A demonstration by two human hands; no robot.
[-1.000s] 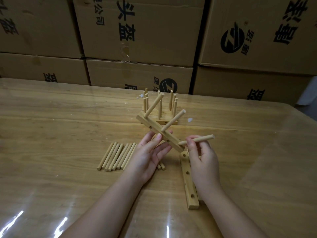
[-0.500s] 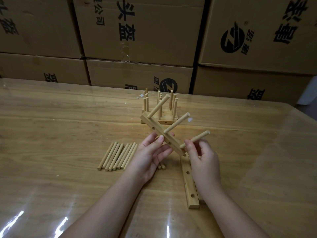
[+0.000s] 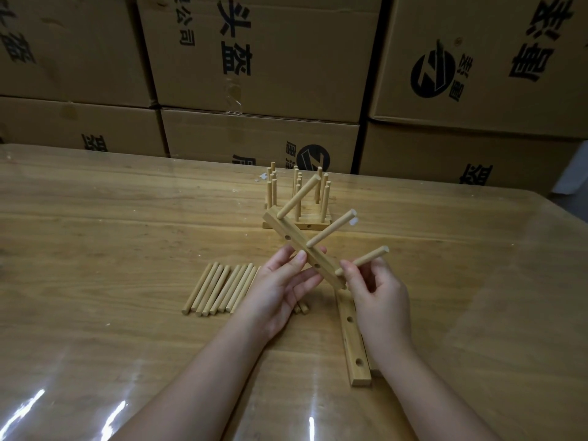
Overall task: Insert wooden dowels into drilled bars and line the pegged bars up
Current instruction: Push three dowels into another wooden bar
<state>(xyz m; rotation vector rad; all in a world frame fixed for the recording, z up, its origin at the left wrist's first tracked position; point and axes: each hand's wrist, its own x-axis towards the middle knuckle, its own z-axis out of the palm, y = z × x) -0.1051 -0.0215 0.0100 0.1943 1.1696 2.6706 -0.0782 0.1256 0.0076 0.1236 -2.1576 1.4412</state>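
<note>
Head view: at centre, the left hand [image 3: 283,288] grips a tilted drilled bar [image 3: 304,248] between thumb and fingers, with two pegs [image 3: 331,230] standing in it. The right hand [image 3: 378,300] pinches a third dowel [image 3: 366,260] at the bar's lower end. Loose dowels [image 3: 219,289] lie at 9 o'clock, pegged bars [image 3: 297,198] stand at 12, and a bare bar [image 3: 354,345] lies at 5.

Tilted drilled bar [image 3: 294,243], two dowels [image 3: 331,229] in, third dowel [image 3: 366,259] at its end — loose dowels [image 3: 219,289] rowed; pegged bars [image 3: 297,198] behind.
</note>
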